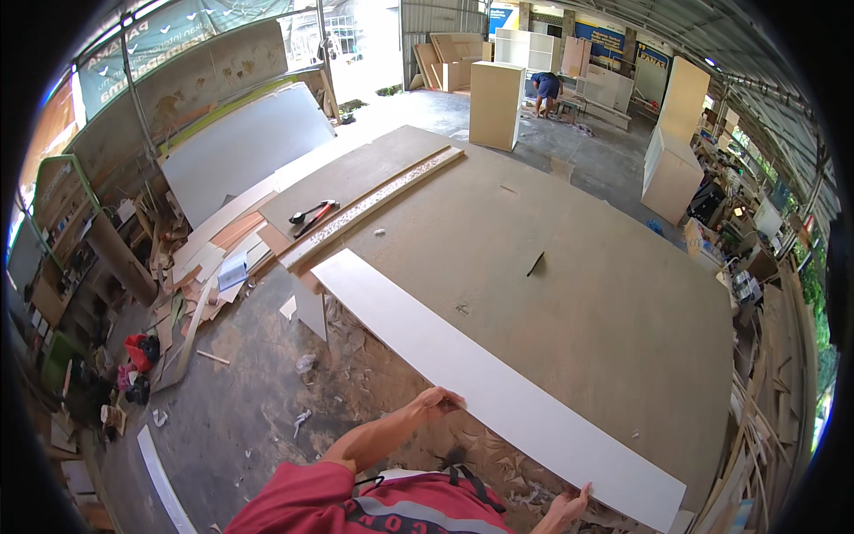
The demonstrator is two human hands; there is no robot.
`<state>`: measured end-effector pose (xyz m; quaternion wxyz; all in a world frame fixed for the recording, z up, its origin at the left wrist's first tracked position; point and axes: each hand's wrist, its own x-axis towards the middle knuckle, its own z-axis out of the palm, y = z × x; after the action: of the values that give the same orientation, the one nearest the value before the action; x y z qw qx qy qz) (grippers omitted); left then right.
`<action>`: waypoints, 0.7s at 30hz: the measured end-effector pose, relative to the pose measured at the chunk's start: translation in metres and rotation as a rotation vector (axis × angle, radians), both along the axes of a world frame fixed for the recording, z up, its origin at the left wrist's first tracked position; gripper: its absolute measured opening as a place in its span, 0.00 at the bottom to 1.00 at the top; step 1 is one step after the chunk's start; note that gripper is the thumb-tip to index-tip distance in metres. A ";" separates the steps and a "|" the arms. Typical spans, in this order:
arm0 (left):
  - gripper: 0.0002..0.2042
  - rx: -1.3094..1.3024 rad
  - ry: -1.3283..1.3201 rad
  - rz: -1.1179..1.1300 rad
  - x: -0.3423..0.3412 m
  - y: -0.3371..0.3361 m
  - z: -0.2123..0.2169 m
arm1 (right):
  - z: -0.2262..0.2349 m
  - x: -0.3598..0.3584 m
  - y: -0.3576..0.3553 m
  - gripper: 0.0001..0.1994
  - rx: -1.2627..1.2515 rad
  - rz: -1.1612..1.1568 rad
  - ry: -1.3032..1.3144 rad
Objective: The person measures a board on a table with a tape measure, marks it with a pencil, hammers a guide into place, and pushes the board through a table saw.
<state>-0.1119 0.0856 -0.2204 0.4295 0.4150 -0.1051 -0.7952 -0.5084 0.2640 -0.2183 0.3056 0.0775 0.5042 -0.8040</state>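
A long white board (pixel 498 383) lies slanting along the near edge of a large brown worktable (pixel 569 285). My left hand (pixel 440 402) grips the board's near edge around its middle, fingers curled at the rim. Further right, my right hand (pixel 565 509) holds the same edge close to the board's near right end, its thumb on top. The undersides of both hands' grips are hidden by the board. Past the board's far left end, a narrow light strip (pixel 382 203) rests on the tabletop. Beside it lies a hand tool with a red and black handle (pixel 316 218).
Wood offcuts (pixel 209 254) pile up left of the table, near a leaning white panel (pixel 249 151). Scraps litter the floor at my feet. A tall cabinet carcass (pixel 495 105) stands beyond the table, with a person (pixel 546 87) bending behind it. Long strips (pixel 769 374) stack at right.
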 end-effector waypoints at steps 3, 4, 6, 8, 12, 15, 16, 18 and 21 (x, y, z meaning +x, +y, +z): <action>0.06 0.025 -0.027 0.019 0.001 -0.031 0.006 | -0.007 -0.003 -0.032 0.19 0.038 0.025 -0.018; 0.06 0.040 -0.039 0.034 0.000 -0.037 0.008 | -0.003 -0.002 -0.040 0.19 0.056 0.042 -0.022; 0.06 0.058 -0.034 0.037 0.005 -0.050 0.003 | 0.002 0.007 -0.051 0.19 0.045 0.045 -0.048; 0.06 0.048 -0.029 0.042 0.022 -0.065 -0.009 | 0.011 0.019 -0.072 0.19 0.026 0.063 -0.082; 0.05 0.108 -0.098 0.038 0.029 -0.103 -0.003 | -0.001 0.024 -0.104 0.17 0.010 0.043 -0.135; 0.09 0.131 -0.169 -0.091 0.045 -0.121 -0.002 | -0.007 0.029 -0.125 0.21 -0.014 0.086 -0.155; 0.12 0.146 -0.222 -0.193 0.047 -0.126 0.006 | -0.009 0.026 -0.126 0.21 -0.023 0.103 -0.147; 0.18 0.142 -0.370 -0.334 0.050 -0.132 0.007 | -0.012 0.020 -0.128 0.21 0.014 0.161 -0.139; 0.25 0.161 -0.658 -0.399 0.062 -0.139 0.006 | -0.006 0.024 -0.134 0.22 0.157 0.273 -0.123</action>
<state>-0.0498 -0.0534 -0.2141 0.1761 0.6515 -0.2528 -0.6932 -0.4839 0.1302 -0.2243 0.4354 0.0811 0.5516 -0.7068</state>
